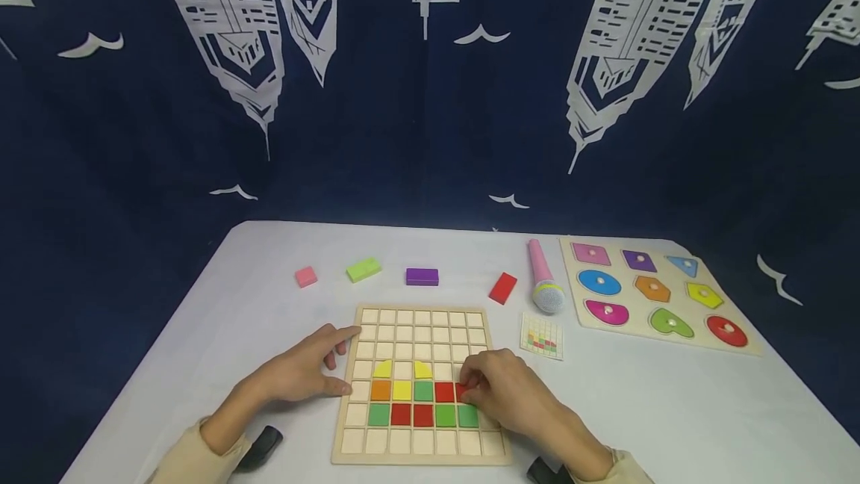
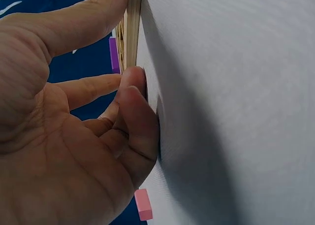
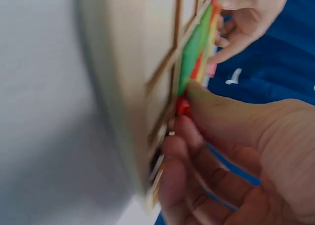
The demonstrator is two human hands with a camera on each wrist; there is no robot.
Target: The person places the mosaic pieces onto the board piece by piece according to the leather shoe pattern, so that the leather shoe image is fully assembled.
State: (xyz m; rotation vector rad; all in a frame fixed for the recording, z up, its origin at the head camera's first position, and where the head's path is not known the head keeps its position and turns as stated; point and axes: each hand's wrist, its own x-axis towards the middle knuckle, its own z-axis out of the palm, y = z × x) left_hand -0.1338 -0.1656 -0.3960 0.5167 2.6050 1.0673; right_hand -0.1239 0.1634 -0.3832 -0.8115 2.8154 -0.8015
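Observation:
A wooden grid board lies on the white table, with orange, yellow, green and red tiles set in its lower middle cells. My left hand rests at the board's left edge, thumb and index finger touching the rim, the other fingers loosely bent. At the right end of the upper full row, my right hand pinches a red tile between thumb and fingertips. The fingers partly hide this tile. Beside it sits another red tile, and a green tile lies just below.
Behind the board lie a pink block, a light green block, a purple block and a red block. To the right are a pattern card, a pink toy microphone and a shape puzzle board.

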